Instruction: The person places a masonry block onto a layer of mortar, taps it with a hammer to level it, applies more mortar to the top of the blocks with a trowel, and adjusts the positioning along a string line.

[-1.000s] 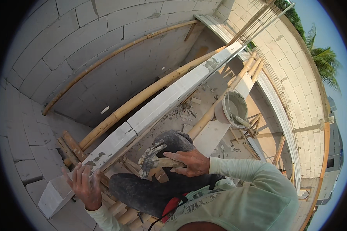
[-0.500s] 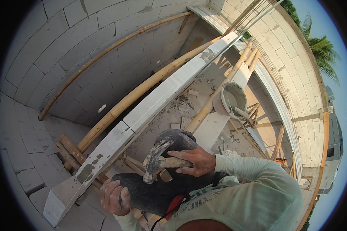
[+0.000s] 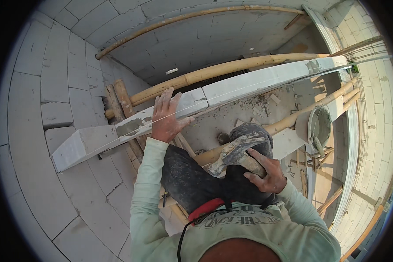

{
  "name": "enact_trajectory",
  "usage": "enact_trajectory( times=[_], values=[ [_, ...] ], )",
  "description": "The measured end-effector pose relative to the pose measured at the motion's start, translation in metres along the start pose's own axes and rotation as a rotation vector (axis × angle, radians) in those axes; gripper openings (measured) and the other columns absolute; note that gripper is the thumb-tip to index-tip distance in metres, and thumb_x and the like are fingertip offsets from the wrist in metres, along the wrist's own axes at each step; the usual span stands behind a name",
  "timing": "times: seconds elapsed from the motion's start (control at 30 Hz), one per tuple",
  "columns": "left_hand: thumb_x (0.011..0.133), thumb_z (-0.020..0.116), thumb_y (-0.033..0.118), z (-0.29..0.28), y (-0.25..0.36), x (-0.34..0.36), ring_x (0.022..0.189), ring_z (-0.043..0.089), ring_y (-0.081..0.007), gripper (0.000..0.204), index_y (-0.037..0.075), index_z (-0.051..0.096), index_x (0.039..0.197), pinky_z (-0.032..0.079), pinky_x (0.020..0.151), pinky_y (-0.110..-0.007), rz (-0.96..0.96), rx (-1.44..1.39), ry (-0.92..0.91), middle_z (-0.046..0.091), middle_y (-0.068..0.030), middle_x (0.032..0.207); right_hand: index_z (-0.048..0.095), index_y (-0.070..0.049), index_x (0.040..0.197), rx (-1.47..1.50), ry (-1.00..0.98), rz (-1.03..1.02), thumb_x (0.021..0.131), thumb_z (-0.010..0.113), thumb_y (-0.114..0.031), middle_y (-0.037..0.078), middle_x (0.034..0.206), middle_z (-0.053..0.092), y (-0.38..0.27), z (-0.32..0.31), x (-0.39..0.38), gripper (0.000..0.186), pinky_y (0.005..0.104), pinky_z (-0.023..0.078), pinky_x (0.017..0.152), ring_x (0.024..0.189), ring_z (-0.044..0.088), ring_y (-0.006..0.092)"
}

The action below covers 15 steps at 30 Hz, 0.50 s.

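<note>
My left hand (image 3: 167,124) is spread on a row of white blocks (image 3: 240,87), just beside a patch of grey mortar (image 3: 130,126). A thin string runs along the blocks, passing across that hand. Lower right, my right hand (image 3: 270,174) grips the handle of a mortar-crusted claw hammer (image 3: 225,155), held over my dark-trousered legs (image 3: 183,181). The hammer's head points toward the left, away from my wrist.
Bamboo poles (image 3: 227,66) run behind and below the blocks. A bucket (image 3: 319,124) of grey mortar with a tool in it rests at the right. Block walls (image 3: 52,65) enclose the space, and rubble (image 3: 257,105) lies on the floor below. Rebar (image 3: 371,50) sticks out top right.
The view has turned, so the block row runs flatter. My left hand has risen from beside my leg onto the blocks, fingers spreading. The hammer stays in my right hand.
</note>
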State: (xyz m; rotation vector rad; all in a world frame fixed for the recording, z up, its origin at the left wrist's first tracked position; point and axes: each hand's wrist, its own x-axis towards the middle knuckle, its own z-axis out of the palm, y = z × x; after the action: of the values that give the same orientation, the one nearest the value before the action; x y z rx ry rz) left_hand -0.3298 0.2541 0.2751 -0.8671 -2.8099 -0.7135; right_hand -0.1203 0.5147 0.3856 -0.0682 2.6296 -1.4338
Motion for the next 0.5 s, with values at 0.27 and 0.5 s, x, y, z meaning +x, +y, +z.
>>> enact_trajectory(
  times=[0.27,0.5],
  values=[
    [0.064,0.079,0.046,0.052,-0.012,0.013,0.129,0.039,-0.0324,0.092,0.008,0.04,0.137,0.026,0.112,-0.046,-0.046,0.105,-0.304,0.042,-0.0149,0.139,0.047,0.004,0.131,-0.007,0.001,-0.063,0.072,0.075,-0.01,0.024,0.102,0.066,0.002,0.008,0.006,0.067,0.0366,0.054,0.076,0.089,0.068,0.036],
    [0.056,0.083,0.036,0.064,-0.009,0.014,0.118,0.045,-0.0284,0.091,0.006,0.043,0.132,0.027,0.109,-0.045,-0.01,0.042,-0.18,0.049,-0.0117,0.12,0.05,0.008,0.127,-0.094,0.031,-0.029,0.073,0.07,-0.011,0.024,0.101,0.066,-0.005,0.009,0.006,0.06,0.0354,0.053,0.076,0.086,0.069,0.0334]
  ],
)
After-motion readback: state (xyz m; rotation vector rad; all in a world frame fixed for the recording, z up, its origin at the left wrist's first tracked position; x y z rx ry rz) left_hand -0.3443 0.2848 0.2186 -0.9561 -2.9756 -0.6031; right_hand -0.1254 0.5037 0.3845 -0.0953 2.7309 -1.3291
